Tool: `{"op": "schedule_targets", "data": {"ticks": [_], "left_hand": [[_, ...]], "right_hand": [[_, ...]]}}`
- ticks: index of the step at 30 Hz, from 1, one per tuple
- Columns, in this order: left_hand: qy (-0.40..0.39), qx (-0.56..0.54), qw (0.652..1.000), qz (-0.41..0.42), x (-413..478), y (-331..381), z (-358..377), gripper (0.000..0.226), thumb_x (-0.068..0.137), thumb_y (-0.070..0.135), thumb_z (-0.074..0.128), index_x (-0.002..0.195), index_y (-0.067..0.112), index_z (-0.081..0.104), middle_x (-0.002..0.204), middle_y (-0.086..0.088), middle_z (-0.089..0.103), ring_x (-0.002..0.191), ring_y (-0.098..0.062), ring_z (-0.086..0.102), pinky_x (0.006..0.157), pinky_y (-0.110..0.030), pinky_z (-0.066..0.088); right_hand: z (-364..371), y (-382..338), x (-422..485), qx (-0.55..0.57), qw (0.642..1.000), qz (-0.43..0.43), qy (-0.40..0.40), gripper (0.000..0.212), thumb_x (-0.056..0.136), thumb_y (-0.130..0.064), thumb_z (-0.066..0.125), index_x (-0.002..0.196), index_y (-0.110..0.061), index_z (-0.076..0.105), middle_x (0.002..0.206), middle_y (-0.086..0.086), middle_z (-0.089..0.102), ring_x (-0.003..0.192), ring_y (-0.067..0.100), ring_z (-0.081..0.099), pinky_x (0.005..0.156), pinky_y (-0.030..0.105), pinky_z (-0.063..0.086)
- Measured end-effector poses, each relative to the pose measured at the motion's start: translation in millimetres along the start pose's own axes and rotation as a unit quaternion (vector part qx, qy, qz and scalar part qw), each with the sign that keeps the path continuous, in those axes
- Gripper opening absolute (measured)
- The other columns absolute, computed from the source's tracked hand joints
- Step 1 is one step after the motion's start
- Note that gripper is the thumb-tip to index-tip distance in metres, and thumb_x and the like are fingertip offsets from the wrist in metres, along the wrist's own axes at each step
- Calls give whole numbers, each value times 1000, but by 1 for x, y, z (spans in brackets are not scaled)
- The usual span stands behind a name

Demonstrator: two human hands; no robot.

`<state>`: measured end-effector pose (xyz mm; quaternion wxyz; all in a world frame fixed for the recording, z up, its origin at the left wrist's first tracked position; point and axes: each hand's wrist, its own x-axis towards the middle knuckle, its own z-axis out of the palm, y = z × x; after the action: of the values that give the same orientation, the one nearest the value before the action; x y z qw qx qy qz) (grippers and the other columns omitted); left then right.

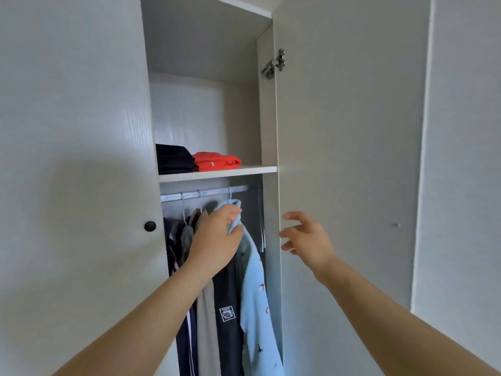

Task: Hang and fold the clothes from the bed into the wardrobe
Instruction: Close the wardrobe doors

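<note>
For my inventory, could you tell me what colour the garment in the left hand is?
The garment is light blue with small dark motifs; head view.

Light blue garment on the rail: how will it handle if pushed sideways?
Probably floppy: the light blue garment drapes and bunches where the left hand grips its collar. Pushed, it would likely slide and swing, as its hanger hook sits on the rail. Looks fleecy, so hardly slippery.

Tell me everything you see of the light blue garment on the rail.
The light blue fleecy-looking garment with small dark printed figures hangs by a thin hanger hook from the silver metal rail, rightmost of the hung clothes, draping down out of frame. The left hand grips its collar.
</note>
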<state>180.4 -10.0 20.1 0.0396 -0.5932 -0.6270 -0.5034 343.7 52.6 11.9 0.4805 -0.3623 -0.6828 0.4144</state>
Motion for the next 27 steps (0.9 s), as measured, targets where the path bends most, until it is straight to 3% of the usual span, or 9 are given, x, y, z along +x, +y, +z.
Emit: {"op": "schedule_targets", "data": {"ticks": [9, 12, 14, 15, 17, 19, 21, 23, 27], "left_hand": [[-86, -79, 993, 31, 4, 87, 120, 20, 87, 16, 58, 105, 21, 62, 94, 10, 58, 95, -12, 58, 85, -21, 42], [-73, -92, 992, 37, 16, 109, 149, 16, 86, 18, 59, 101, 23, 63, 97, 8, 62, 91, -10, 58, 79, -17, 40], [-64, -114, 991, 39, 25, 127, 170, 16, 87, 17, 59, 101, 23, 62, 98, 7, 63, 89, -7, 56, 76, -15, 38], [-58, -117, 991, 41, 29, 132, 176, 16, 87, 17, 59, 101, 22, 63, 98, 6, 63, 88, -7, 56, 75, -15, 38], [-44, -121, 991, 45, 33, 141, 191, 15, 87, 16, 59, 101, 20, 63, 96, 7, 62, 87, -8, 56, 71, -12, 35], [-25, -132, 990, 40, 35, 144, 200, 14, 86, 14, 59, 97, 21, 63, 93, 8, 61, 85, -8, 56, 67, -9, 35], [2, -147, 988, 35, 36, 141, 198, 15, 85, 12, 60, 89, 26, 61, 89, 10, 62, 82, -6, 57, 64, -2, 36], [41, -166, 985, 31, 36, 139, 192, 22, 85, 10, 60, 82, 32, 58, 83, 15, 61, 79, -4, 57, 67, 1, 37], [86, -166, 982, 18, 33, 130, 171, 31, 86, 11, 59, 79, 41, 56, 82, 20, 61, 80, -2, 58, 72, -12, 39]], "right_hand": [[-159, 38, -7, -105, 963, -30, 248, 29, 85, -8, 42, 107, -21, 58, 66, -3, 55, 58, 14, 53, 51, 25, 40], [-186, 41, 2, -126, 946, -38, 297, 32, 89, -14, 44, 119, -19, 52, 96, 1, 54, 73, 14, 55, 60, 27, 41], [-204, 43, 11, -107, 958, -37, 263, 38, 95, -25, 44, 133, -20, 42, 123, 0, 46, 105, 19, 54, 85, 31, 44], [-207, 43, 15, -82, 970, -37, 226, 37, 97, -28, 42, 133, -21, 42, 122, -2, 46, 111, 20, 51, 92, 31, 41], [-215, 45, 21, -48, 985, -43, 160, 19, 98, -28, 36, 102, -22, 54, 94, -3, 55, 93, 23, 52, 78, 28, 40], [-224, 47, 25, -17, 988, -57, 141, 30, 94, -18, 33, 81, -21, 60, 76, -1, 61, 76, 26, 53, 70, 28, 42], [-229, 47, 24, 18, 991, -59, 119, 38, 89, -10, 32, 86, -23, 68, 85, 3, 69, 80, 30, 60, 78, 32, 50], [-233, 45, 22, 40, 993, -82, 78, 49, 86, -2, 33, 87, -29, 74, 90, 1, 73, 82, 19, 67, 78, 23, 54], [-220, 37, 17, 71, 987, -142, -22, 64, 81, 11, 30, 79, -32, 77, 88, -7, 74, 81, 6, 67, 71, 10, 50]]}}
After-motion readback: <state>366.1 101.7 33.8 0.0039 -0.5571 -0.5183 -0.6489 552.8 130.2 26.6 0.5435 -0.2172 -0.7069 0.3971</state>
